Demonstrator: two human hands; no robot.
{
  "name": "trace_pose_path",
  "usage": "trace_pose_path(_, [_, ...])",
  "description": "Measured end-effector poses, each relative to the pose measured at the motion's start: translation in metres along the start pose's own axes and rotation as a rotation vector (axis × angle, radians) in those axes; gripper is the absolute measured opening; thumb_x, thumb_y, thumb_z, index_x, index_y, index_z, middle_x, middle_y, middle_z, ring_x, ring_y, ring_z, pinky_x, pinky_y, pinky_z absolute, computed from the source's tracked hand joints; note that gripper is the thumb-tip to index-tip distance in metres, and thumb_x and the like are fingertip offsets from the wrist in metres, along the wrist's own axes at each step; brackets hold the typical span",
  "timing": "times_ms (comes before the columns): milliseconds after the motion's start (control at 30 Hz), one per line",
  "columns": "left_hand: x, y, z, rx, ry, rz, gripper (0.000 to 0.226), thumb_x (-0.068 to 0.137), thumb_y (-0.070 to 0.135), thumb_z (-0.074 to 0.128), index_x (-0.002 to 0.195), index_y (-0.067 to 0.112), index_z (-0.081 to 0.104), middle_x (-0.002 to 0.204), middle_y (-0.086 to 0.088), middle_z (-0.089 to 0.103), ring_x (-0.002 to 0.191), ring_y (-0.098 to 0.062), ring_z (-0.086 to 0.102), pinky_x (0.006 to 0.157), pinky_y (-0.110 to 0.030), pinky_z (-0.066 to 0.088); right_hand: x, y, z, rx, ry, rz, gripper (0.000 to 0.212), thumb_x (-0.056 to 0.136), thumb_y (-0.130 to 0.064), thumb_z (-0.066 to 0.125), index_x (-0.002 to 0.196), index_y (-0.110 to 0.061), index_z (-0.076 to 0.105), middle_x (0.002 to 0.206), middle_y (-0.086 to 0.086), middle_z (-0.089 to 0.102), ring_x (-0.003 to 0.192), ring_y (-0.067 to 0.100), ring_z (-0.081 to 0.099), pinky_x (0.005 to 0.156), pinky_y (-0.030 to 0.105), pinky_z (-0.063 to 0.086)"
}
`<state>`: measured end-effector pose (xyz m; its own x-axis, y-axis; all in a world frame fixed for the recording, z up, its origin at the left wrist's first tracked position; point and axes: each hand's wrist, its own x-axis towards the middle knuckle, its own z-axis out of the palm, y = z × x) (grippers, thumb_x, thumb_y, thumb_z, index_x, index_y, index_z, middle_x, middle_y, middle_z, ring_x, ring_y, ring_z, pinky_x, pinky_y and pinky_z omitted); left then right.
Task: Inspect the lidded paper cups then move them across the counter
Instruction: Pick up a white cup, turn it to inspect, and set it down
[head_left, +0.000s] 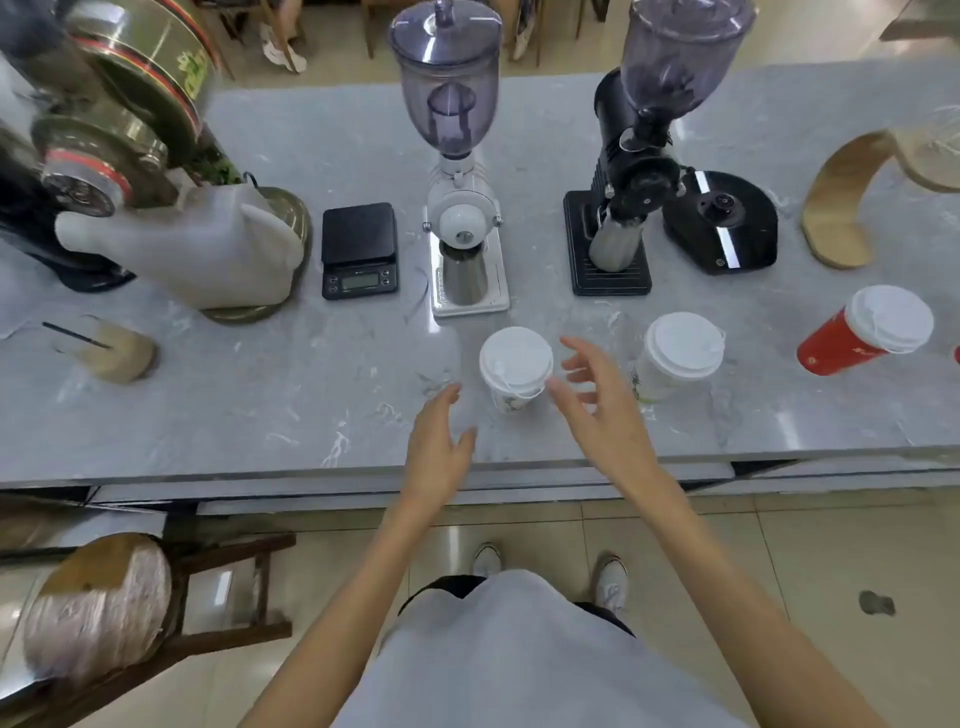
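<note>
Three lidded paper cups stand on the grey marble counter (260, 415). A small white cup (515, 364) with a white lid is in the middle, near the front edge. A second white cup (678, 353) stands to its right, and a red cup (867, 330) with a white lid sits further right. My left hand (439, 441) hovers just left of the middle cup, fingers apart, not touching it. My right hand (597, 400) is open just right of that cup, its fingers spread, partly in front of the second white cup.
Along the back stand a black scale (358, 249), a white grinder (462, 208), a black grinder (623, 171) and a black kettle base (722, 223). A roaster (130, 130) fills the far left, with a drink cup (117, 353) in front. A wooden stand (852, 208) is at right.
</note>
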<state>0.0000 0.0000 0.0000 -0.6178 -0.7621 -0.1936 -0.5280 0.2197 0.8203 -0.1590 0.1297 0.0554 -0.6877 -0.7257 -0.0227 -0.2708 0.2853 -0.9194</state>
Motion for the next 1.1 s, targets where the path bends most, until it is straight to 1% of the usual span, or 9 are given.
trace_pose_path(133, [0.038, 0.023, 0.011, -0.133, -0.175, -0.016, 0.084, 0.083, 0.011, 0.078, 0.152, 0.013, 0.03, 0.153, -0.009, 0.042, 0.141, -0.025, 0.041, 0.111, -0.039, 0.044, 0.038, -0.032, 0.015, -0.383, -0.17, -0.094, 0.096, 0.079, -0.06, 0.07, 0.157, -0.037, 0.018, 0.161, 0.005, 0.027, 0.145, 0.024, 0.025, 0.11, 0.04, 0.03])
trace_pose_path(300, [0.052, 0.019, 0.036, -0.252, -0.193, 0.098, 0.053, 0.097, -0.002, 0.058, 0.142, 0.022, 0.041, 0.129, -0.006, 0.061, 0.113, -0.022, 0.063, 0.075, -0.025, 0.059, 0.048, -0.022, 0.04, -0.692, -0.295, -0.047, 0.101, 0.077, -0.056, 0.074, 0.158, -0.032, 0.018, 0.165, 0.01, 0.013, 0.145, 0.036, 0.02, 0.111, 0.053, 0.034])
trace_pose_path(433, [0.055, 0.017, 0.044, -0.206, -0.21, 0.03, 0.067, 0.089, -0.003, 0.067, 0.144, 0.019, 0.035, 0.138, -0.006, 0.055, 0.119, -0.009, 0.058, 0.099, -0.031, 0.054, 0.048, -0.007, 0.049, -0.62, -0.263, -0.026, 0.093, 0.079, -0.03, 0.079, 0.155, -0.032, 0.026, 0.162, 0.007, 0.012, 0.13, 0.04, 0.035, 0.1, 0.05, 0.046])
trace_pose_path(567, [0.052, 0.024, 0.043, -0.226, -0.161, 0.139, 0.079, 0.084, 0.018, 0.067, 0.15, 0.005, 0.026, 0.145, -0.023, 0.046, 0.131, -0.031, 0.05, 0.108, -0.051, 0.045, 0.054, 0.003, 0.046, -0.542, -0.273, -0.03, 0.093, 0.075, -0.03, 0.082, 0.153, -0.035, 0.032, 0.155, 0.01, 0.018, 0.125, 0.039, 0.039, 0.102, 0.049, 0.045])
trace_pose_path(633, [0.052, 0.026, 0.042, -0.261, -0.184, 0.134, 0.07, 0.089, 0.005, 0.065, 0.148, 0.006, 0.027, 0.142, -0.022, 0.048, 0.129, -0.034, 0.052, 0.102, -0.056, 0.05, 0.059, 0.002, 0.04, -0.512, -0.304, -0.03, 0.091, 0.075, -0.033, 0.082, 0.153, -0.034, 0.034, 0.151, 0.013, 0.023, 0.125, 0.039, 0.041, 0.104, 0.049, 0.045])
trace_pose_path(733, [0.049, 0.04, 0.041, -0.356, -0.21, 0.112, 0.064, 0.094, -0.003, 0.062, 0.145, 0.021, 0.031, 0.138, -0.009, 0.053, 0.126, -0.018, 0.057, 0.09, -0.033, 0.059, 0.067, -0.009, 0.023, -0.528, -0.318, -0.103, 0.085, 0.078, -0.036, 0.079, 0.152, -0.034, 0.036, 0.144, 0.014, 0.034, 0.121, 0.037, 0.05, 0.101, 0.043, 0.047])
trace_pose_path(867, [0.05, 0.08, 0.032, -0.458, -0.2, 0.084, 0.064, 0.084, 0.02, 0.078, 0.124, 0.049, 0.037, 0.126, 0.02, 0.053, 0.11, 0.011, 0.056, 0.082, -0.009, 0.051, 0.087, -0.048, -0.034, -0.535, -0.346, -0.187, 0.082, 0.077, -0.049, 0.077, 0.149, -0.045, 0.036, 0.145, 0.005, 0.04, 0.129, 0.025, 0.048, 0.101, 0.036, 0.044])
trace_pose_path(1033, [0.062, 0.163, 0.032, -0.725, -0.446, 0.032, 0.06, 0.079, 0.01, 0.076, 0.133, 0.024, 0.053, 0.136, -0.006, 0.062, 0.122, -0.02, 0.061, 0.102, -0.037, 0.051, 0.123, -0.136, -0.161, -0.392, -0.481, -0.351, 0.079, 0.074, -0.044, 0.081, 0.143, -0.049, 0.043, 0.126, -0.03, 0.055, 0.111, -0.014, 0.053, 0.087, 0.009, 0.044])
trace_pose_path(1100, [0.066, 0.207, 0.043, -1.042, -0.632, -0.026, 0.058, 0.08, 0.003, 0.069, 0.135, 0.008, 0.054, 0.144, -0.021, 0.052, 0.132, -0.038, 0.053, 0.113, -0.052, 0.039, 0.136, -0.17, -0.218, -0.377, -0.559, -0.353, 0.078, 0.075, -0.045, 0.082, 0.142, -0.055, 0.041, 0.132, -0.035, 0.051, 0.118, -0.013, 0.051, 0.089, 0.01, 0.047])
